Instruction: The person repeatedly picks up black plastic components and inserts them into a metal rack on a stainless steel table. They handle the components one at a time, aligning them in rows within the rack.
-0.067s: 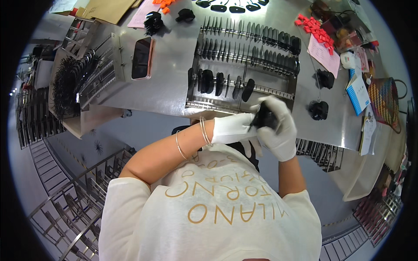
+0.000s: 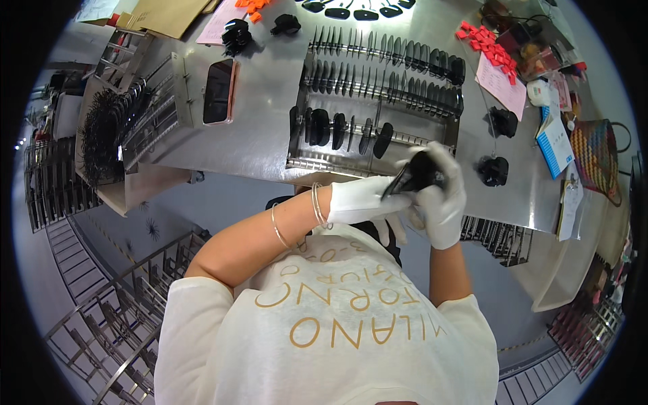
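My left hand (image 2: 368, 200), in a white glove, reaches in from the left with its fingers closed around the lower edge of a thin black piece (image 2: 398, 183). My right hand (image 2: 443, 206), also gloved in white, curls around a glossy black rounded piece (image 2: 424, 170). The two hands meet, and whether these dark parts are joined cannot be made out through the blur. Just beyond them stands a metal rack (image 2: 378, 120) with rows of thin black rounded plates on edge. Its nearest row (image 2: 339, 130) has fewer plates, spaced wider apart.
A phone (image 2: 219, 92) lies left of the rack. Black clustered pieces (image 2: 493, 171) sit to its right, near red-orange bits (image 2: 487, 44) and a pink paper (image 2: 503, 86). More black rounded plates (image 2: 366, 14) form an arc at the back. A woven bag (image 2: 599, 158) is far right.
My right hand has shifted slightly right, and the black rounded piece in it has turned and moved right and upward. My left hand has barely moved.
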{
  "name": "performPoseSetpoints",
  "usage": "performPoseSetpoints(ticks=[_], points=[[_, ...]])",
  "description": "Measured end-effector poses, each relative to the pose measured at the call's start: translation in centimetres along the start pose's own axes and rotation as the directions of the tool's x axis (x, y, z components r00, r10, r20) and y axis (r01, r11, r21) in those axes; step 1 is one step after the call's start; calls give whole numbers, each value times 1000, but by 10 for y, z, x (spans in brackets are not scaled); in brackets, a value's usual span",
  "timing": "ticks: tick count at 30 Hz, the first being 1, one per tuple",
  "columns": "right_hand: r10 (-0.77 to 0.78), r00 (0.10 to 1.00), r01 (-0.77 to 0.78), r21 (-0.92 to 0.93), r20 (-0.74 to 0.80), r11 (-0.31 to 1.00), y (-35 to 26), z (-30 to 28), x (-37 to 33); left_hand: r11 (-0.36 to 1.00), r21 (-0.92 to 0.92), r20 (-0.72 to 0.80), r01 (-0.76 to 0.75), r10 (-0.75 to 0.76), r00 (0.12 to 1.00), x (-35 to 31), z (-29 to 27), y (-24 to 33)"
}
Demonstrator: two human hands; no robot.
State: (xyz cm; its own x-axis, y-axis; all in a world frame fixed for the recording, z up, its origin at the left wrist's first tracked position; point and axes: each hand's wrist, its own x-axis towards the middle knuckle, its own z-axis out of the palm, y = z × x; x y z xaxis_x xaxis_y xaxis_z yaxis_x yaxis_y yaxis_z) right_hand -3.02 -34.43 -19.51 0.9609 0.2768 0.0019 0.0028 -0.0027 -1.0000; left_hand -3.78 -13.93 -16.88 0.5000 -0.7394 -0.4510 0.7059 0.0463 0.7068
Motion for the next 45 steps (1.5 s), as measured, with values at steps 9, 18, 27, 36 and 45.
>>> performPoseSetpoints(ticks=[9,18,27,36,45], points=[[-368,915,401,-250,167,882,37,25,61,846,486,-569,-218,496,656,-77,-45,9],[-427,782,616,-458,453,641,15,-9,66,-369,913,118,176,650,750,-44,-71,4],[-367,846,531,-558,387,638,19,-77,53,-480,874,223,75,533,816,-23,-61,16],[-488,826,528,-690,281,495,25,-105,55,-409,888,403,-210,472,784,15,-29,29],[-387,922,338,-458,-13,822,-45,-47,-15,665,731,-98,-152,323,941,-26,8,37]])
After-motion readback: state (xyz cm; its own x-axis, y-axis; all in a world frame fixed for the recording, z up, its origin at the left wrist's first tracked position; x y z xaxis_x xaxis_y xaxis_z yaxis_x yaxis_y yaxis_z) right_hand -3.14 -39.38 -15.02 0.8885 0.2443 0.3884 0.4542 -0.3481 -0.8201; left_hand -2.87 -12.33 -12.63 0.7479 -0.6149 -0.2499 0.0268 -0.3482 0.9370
